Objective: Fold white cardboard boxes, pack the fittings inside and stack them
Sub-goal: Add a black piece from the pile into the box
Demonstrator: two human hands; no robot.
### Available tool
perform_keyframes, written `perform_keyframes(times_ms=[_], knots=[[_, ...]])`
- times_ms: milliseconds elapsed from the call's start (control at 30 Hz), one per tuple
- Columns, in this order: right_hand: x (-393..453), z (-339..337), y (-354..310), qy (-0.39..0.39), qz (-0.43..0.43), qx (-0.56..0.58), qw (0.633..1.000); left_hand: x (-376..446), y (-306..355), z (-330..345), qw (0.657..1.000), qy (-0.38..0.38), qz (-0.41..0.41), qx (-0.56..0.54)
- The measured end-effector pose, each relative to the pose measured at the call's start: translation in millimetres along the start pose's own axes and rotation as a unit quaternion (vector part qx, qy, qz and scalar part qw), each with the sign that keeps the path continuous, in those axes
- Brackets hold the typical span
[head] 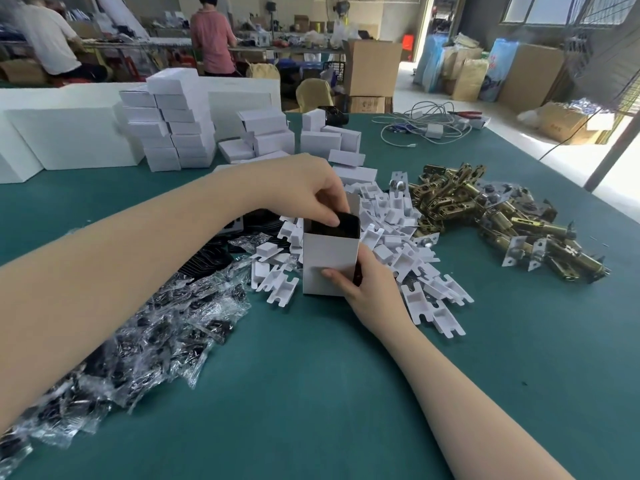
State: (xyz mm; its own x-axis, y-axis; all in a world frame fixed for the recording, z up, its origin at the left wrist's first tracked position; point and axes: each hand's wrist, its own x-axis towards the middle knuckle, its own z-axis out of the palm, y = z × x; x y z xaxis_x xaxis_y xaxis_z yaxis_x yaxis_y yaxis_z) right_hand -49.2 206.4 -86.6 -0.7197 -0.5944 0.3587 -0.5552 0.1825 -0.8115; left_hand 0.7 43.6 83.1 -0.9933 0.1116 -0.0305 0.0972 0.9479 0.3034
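**Mid-pack: one box open and getting filled, a good stack done, loads still to go**

So here's where it's at. A tall white cardboard box [330, 263] stands upright on the green-covered bench [311, 393] with its top open, and something dark sits in its mouth. Looks like a bagged black fitting going in, though I can't make out exactly what it is. The top flap isn't closed yet, so I'd say this box is partway through the packing step.

Done so far: a stack of closed white boxes [173, 129] sits at the far left of the bench, with more loose folded boxes [322, 138] just beside it.

Left to do: plenty. There's a pile of black fittings in clear plastic bags [145, 327] on the left, a heap of small white cardboard inserts [405, 244] right behind and beside the open box, and a heap of brass-coloured metal latches [491, 216] off to the right.

Grips: the left hand [311, 192] comes over the top of the box, fingers curled and pinching that dark item at the opening. The right hand [370, 282] holds the box low on its right side, thumb pressed flat on the front face and fingers wrapped round behind. So the box sits between both hands, one above, one at the base.
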Motion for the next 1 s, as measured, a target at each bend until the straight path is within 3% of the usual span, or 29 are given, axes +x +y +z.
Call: perform_keyframes(times_ms=[233,467,533,600,667,700,767,833,867,900,1000], knots=[[4.4,-5.1,4.6,0.043,0.071,0.085,0.993,21.4,-9.3,9.0,0.998,-0.045,-0.016,-0.033],[1.6,-6.1,1.1,0.044,0.058,0.073,0.995,4.4,-5.4,16.6,0.998,-0.066,-0.016,-0.004],[1.1,-6.4,1.0,0.043,0.056,0.075,0.995,-9.5,-7.3,19.6,0.996,0.055,0.014,-0.062],[0.7,-6.2,1.0,0.038,0.052,0.075,0.995,-27.9,-15.3,22.1,0.957,0.250,0.036,-0.145],[1.0,-6.4,1.2,0.035,0.054,0.079,0.995,-46.8,-29.0,23.5,0.927,0.342,-0.023,-0.153],[1.1,-6.7,1.8,0.033,0.056,0.080,0.995,-55.8,-37.3,25.0,0.936,0.320,-0.072,-0.128],[0.6,-7.1,2.0,0.025,0.061,0.080,0.995,-73.7,-54.4,29.3,0.976,0.139,-0.166,-0.029],[0.0,-6.5,2.1,0.019,0.061,0.090,0.994,-90.3,-64.7,38.9,0.969,-0.064,-0.227,0.074],[-0.2,-6.3,2.5,0.017,0.060,0.096,0.993,-97.0,-67.5,46.1,0.956,-0.117,-0.244,0.113],[-0.1,-6.3,3.1,0.017,0.060,0.098,0.993,-102.8,-69.9,53.5,0.947,-0.131,-0.253,0.146],[-0.4,-5.8,5.2,0.019,0.063,0.093,0.994,-112.3,-74.4,70.2,0.934,-0.078,-0.261,0.232]])
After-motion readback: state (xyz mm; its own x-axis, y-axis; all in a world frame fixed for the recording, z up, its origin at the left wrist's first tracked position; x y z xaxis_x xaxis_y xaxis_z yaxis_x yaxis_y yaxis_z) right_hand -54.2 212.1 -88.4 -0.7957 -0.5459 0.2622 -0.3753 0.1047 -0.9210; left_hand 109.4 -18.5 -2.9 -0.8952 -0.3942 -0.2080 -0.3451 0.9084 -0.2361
